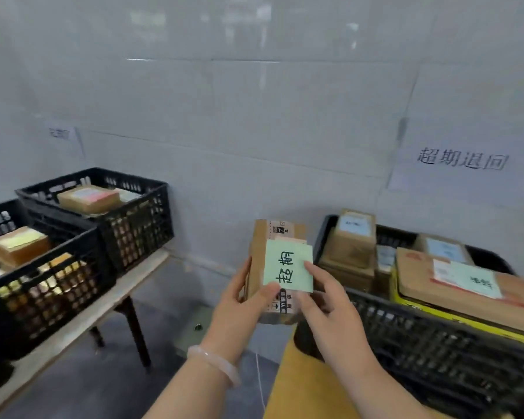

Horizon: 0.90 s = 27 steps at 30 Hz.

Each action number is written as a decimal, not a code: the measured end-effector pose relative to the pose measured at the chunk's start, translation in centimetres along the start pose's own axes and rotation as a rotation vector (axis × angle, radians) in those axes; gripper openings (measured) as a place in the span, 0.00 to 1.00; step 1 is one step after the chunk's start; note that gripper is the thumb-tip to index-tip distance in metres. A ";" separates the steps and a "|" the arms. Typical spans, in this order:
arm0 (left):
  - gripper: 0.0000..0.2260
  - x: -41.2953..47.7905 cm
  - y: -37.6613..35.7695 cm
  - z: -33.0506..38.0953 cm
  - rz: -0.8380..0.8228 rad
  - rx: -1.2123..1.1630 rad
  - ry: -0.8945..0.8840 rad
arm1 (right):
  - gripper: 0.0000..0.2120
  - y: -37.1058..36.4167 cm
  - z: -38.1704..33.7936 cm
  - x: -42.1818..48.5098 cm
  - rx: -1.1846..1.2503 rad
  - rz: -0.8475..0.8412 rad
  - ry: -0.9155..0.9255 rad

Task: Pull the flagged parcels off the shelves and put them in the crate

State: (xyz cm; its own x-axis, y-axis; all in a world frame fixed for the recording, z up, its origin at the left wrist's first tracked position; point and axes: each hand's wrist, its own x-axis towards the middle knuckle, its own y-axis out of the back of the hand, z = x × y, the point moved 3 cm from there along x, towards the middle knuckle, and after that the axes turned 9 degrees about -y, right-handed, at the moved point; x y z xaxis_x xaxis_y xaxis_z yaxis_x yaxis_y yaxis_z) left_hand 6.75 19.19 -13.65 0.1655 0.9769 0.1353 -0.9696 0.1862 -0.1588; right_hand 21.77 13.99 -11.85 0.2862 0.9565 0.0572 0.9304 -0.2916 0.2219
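My left hand grips the small cardboard parcel from its left side, thumb laid across the front and fingers wrapped behind. That keeps it upright and facing me, in the air just left of the black crate and not yet over it. My right hand holds nothing. Its forefinger lies against the right edge of the green note stuck on the parcel's face, and I judge I am pressing the flag flat so that it stays on and can be read. The note's handwriting looks to match the first characters on the wall sign above that crate, which is why I take this crate as the one for it. Inside it, a large carton and a stack of small boxes already lie with pale notes facing up, so the free room seems to be near the front left corner. Two other crates stand well apart on the worktop at my left. Their parcels carry pink and yellow notes, which suggests a different sorting.
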 end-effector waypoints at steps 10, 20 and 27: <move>0.27 4.3 -15.0 0.5 -0.279 -0.011 0.042 | 0.18 13.6 0.7 1.9 -0.012 0.295 0.004; 0.23 12.8 -25.0 0.2 -0.305 0.059 0.114 | 0.20 23.6 1.1 8.0 -0.030 0.372 -0.005; 0.24 19.2 -31.0 -0.4 -0.288 0.113 0.119 | 0.19 28.6 2.1 12.5 -0.089 0.376 -0.023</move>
State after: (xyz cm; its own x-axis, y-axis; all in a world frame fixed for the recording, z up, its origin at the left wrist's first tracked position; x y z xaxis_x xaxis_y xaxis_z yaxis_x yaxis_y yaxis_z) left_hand 40.02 32.20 -6.49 0.4493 0.8924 0.0426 -0.8926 0.4503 -0.0199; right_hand 52.42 17.63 -6.85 0.6096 0.7822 0.1286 0.7363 -0.6188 0.2736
